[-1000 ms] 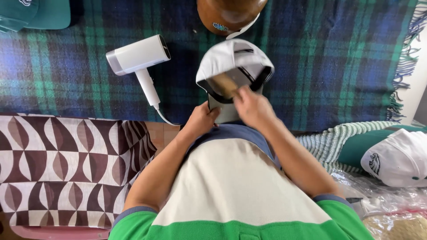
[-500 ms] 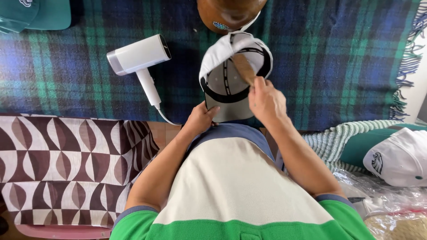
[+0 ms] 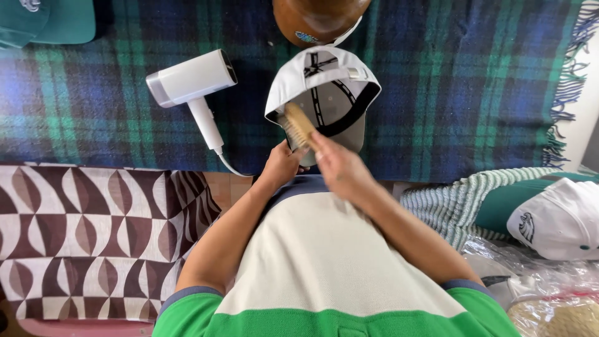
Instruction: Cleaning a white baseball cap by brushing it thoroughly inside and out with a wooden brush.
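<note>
- A white cap (image 3: 322,100) is held upside down over the near edge of a plaid blanket (image 3: 468,93), just ahead of the person's chest, with its hollow inside turned up toward the camera.
- The cap lies directly in front of both hands; its long axis runs from the near edge of the blanket toward the far edge, the brim being at the near end and the strap opening at the far end.
- The left hand (image 3: 282,165) is closed on the near left rim of the cap, beside the brim; the fingers are wrapped under and cannot be counted.
- A wooden brush (image 3: 299,125) is gripped in the right hand (image 3: 340,170), fingers closed round its handle; the brush is laid slantwise inside the cap, its head toward the left rim.
- The right hand is blurred, so its exact finger placement cannot be made out.
- A white hair dryer (image 3: 190,84) is seen lying on the blanket to the left of the cap, well apart from it, its cord running off the near edge.
- A brown rounded object (image 3: 315,19) is cut off at the far edge, just beyond the cap.
- At the right side, another white cap (image 3: 558,221) is rested on a green striped cloth (image 3: 449,203); clear plastic below it is only partly visible.
</note>
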